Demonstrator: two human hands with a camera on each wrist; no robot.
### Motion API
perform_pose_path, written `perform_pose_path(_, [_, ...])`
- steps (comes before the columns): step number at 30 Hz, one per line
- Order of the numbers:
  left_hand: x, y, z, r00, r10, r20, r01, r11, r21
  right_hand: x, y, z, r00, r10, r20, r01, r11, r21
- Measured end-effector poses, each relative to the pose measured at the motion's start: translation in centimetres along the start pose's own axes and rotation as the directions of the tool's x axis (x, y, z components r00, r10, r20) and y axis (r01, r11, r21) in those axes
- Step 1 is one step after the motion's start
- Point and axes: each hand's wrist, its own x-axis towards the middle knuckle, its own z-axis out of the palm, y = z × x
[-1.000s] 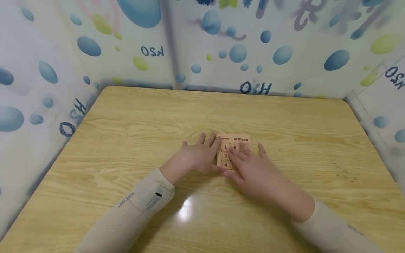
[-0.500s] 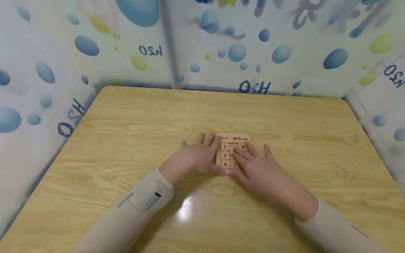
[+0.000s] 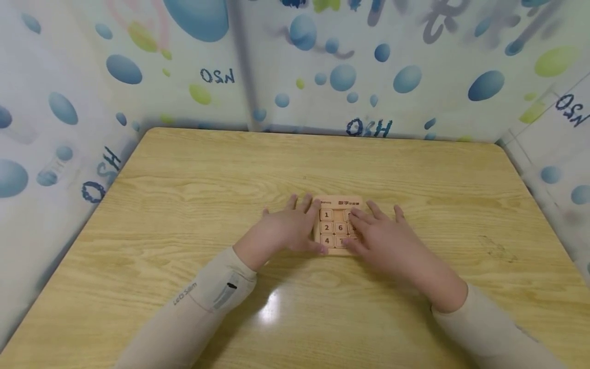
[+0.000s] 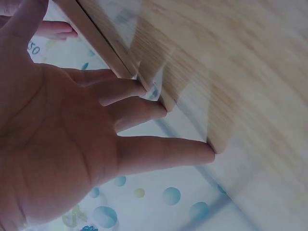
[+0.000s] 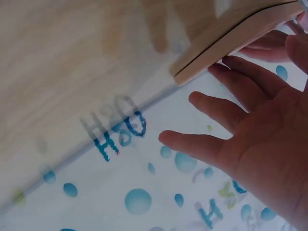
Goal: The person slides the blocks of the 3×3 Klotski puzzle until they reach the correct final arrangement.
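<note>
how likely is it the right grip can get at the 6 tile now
Probably yes: the 6 tile lies uncovered, the right grip is close beside it, and the left grip is at the edge of the board.

Hands (image 4: 72, 125) at a wooden board (image 4: 96, 38), left fingers (image 4: 166, 155) spread

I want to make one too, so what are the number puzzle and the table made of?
The number puzzle looks like pale wood with a matte finish: its plain tan frame shows no glare, though plastic is possible. The table could be wood or a wood-patterned covering, because grain lines cross it; bright glare suggests a glossy finish.
</note>
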Motion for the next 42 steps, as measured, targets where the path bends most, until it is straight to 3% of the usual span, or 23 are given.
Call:
perform_pose_path(5, [0.0,-0.2,0.0,1.000,0.001,-0.001,-0.001,1.000,-0.005,0.5,-1.0,0.4,0.998,-0.055,0.001,0.055,0.998,0.017])
perform_pose_path(16, [-0.1,0.1,-0.1,1.000,-0.009,-0.013,0.009,1.000,0.012,-2.2,-1.3,-1.1,0.998,0.012,0.065,-0.007,0.996,-0.083])
perform_pose_path(25, [-0.1,0.2,-0.1,1.000,-0.005,-0.011,0.005,1.000,0.003,-0.9,-0.8,-0.8,0.999,0.026,0.030,-0.024,0.998,-0.061])
perform_pose_path(32, [0.0,0.1,0.0,1.000,0.002,-0.004,-0.002,1.000,0.006,-1.3,-1.4,-0.6,0.995,-0.075,0.060,0.077,0.996,-0.036])
perform_pose_path(38, [-0.1,0.1,-0.1,1.000,0.010,-0.006,-0.010,1.000,0.011,-1.6,-1.0,-1.1,0.999,0.000,0.042,0.003,0.997,-0.075])
perform_pose_path(42, [-0.1,0.1,-0.1,1.000,0.007,0.001,-0.007,1.000,0.013,-0.9,-1.1,-1.2,1.000,-0.020,0.022,0.021,0.997,-0.068])
